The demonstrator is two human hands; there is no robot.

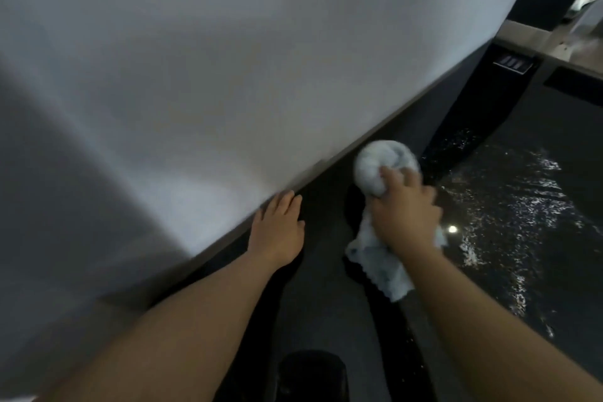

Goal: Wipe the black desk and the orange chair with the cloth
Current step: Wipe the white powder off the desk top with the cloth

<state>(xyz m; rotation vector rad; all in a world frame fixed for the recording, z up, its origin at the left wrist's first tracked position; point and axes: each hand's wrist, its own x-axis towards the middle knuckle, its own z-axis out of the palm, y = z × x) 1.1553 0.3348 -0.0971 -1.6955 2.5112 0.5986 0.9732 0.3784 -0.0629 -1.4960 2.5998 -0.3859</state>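
Observation:
The black desk [509, 140] fills the right and lower part of the view, with wet, shiny streaks on its right half. My right hand [404, 209] grips a bunched pale grey-blue cloth [375, 163] and holds it down on the desk near the wall. A loose end of the cloth trails under my wrist towards me. My left hand [279, 228] lies flat with straight fingers on the desk's left edge, fingertips touching the bottom of the wall. The orange chair is not in view.
A light grey wall [195, 75] runs diagonally along the desk's left side. A socket panel [512, 64] is set into the desk's far end. A dark rounded object [310, 372] shows at the bottom edge. A pale ledge [554, 39] lies beyond the desk.

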